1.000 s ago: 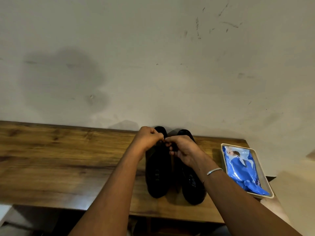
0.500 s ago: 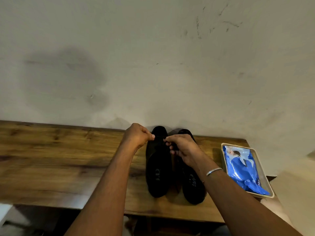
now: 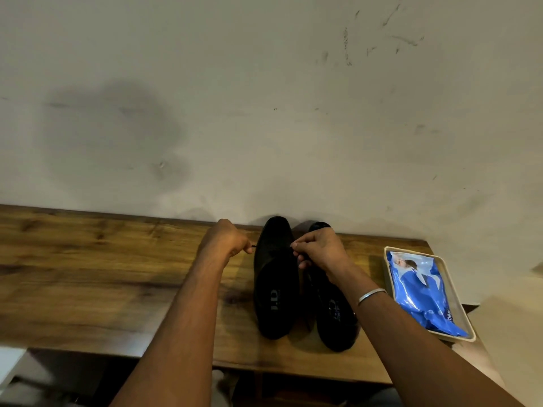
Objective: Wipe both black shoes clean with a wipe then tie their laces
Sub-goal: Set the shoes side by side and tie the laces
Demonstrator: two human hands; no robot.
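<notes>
Left hand (image 3: 227,240): shifted toward 9 o'clock, pinching lace end (image 3: 254,246); right hand (image 3: 321,251) pinches the other end. Black shoes (image 3: 274,289): toes at 12 o'clock, long axes 12–6.

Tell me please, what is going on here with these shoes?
A person is tying one black shoe on a wooden table. The left hand pinches one lace end, the right hand the other. The second shoe stands beside it. A blue wipe pack lies in a tray nearby.
</notes>
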